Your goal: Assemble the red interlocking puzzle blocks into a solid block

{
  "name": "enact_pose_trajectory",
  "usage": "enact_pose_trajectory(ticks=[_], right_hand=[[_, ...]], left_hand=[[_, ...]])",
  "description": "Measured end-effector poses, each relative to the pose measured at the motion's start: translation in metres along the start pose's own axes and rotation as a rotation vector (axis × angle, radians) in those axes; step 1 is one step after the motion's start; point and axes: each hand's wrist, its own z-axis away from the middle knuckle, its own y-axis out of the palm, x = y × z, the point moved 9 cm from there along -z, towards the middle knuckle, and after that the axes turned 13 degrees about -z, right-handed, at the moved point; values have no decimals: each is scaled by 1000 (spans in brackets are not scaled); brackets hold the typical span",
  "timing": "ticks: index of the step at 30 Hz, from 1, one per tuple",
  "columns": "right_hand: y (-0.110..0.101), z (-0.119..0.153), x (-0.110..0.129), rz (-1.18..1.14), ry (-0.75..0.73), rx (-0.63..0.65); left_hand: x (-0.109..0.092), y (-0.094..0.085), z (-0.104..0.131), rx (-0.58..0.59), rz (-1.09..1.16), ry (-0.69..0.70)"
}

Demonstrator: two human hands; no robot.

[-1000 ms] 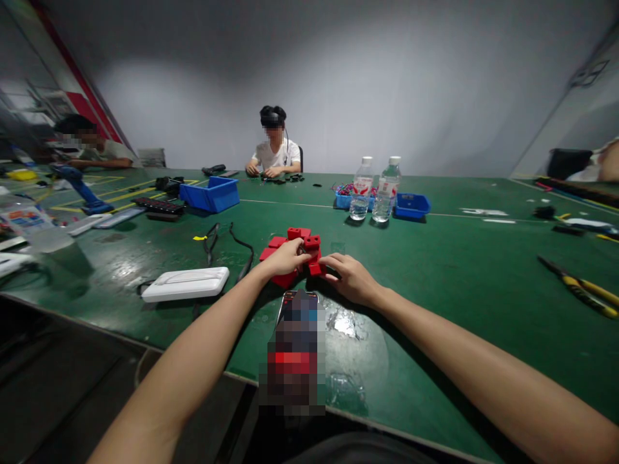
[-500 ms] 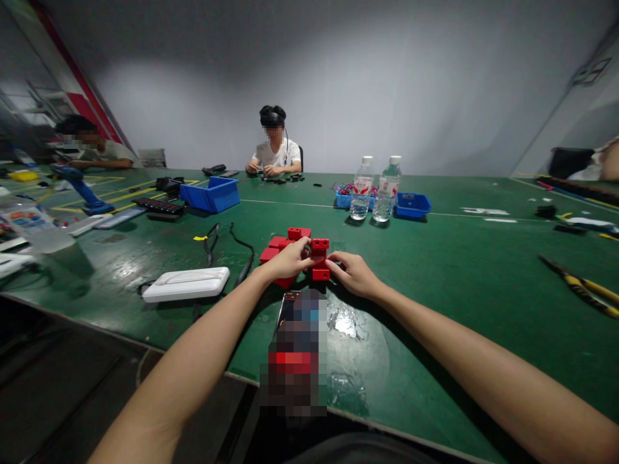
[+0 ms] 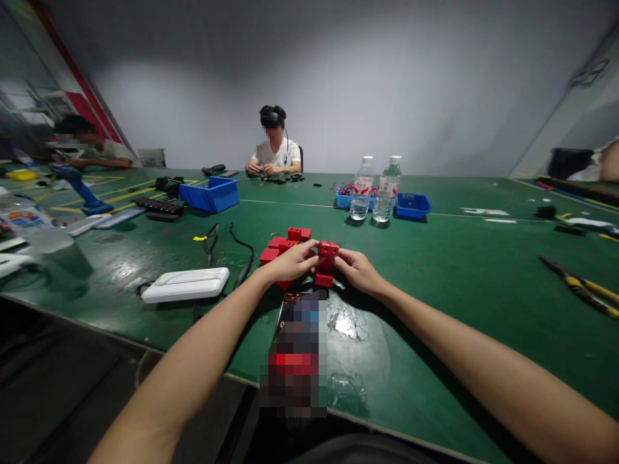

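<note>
Glossy, scuffed green tabletop (image 3: 464, 270): front edge (image 3: 387, 428) on my side, dark flat phone (image 3: 285, 316) nr. it; room R of my R hand (image 3: 358, 269) runs to yellow-handled pliers (image 3: 583, 285). R fingers & L hand (image 3: 290, 261) both grasp red, squarish, holed, plastic-looking piece (image 3: 327, 263), just R of red block pile (image 3: 271, 255).

Blocks (image 3: 325, 262) are straight-up red, table (image 3: 459, 270) is green, yellow-striped towards its far left corner. Bins (image 3: 213, 195) plain blue, pliers (image 3: 571, 280) yellow and black.

The left grip (image 3: 293, 260) holds a red piece (image 3: 327, 263)
</note>
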Motion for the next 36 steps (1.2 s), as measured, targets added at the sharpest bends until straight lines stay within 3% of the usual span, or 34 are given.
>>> enact_pose_trajectory(ticks=[22, 28, 36], right_hand=[[-4, 2, 2, 60, 19, -73], [-3, 3, 4, 53, 35, -114], [-2, 3, 1, 41, 18, -95]], left_hand=[[-6, 0, 1, 40, 27, -5], [-1, -2, 0, 15, -16, -7], [8, 1, 0, 97, 62, -27]])
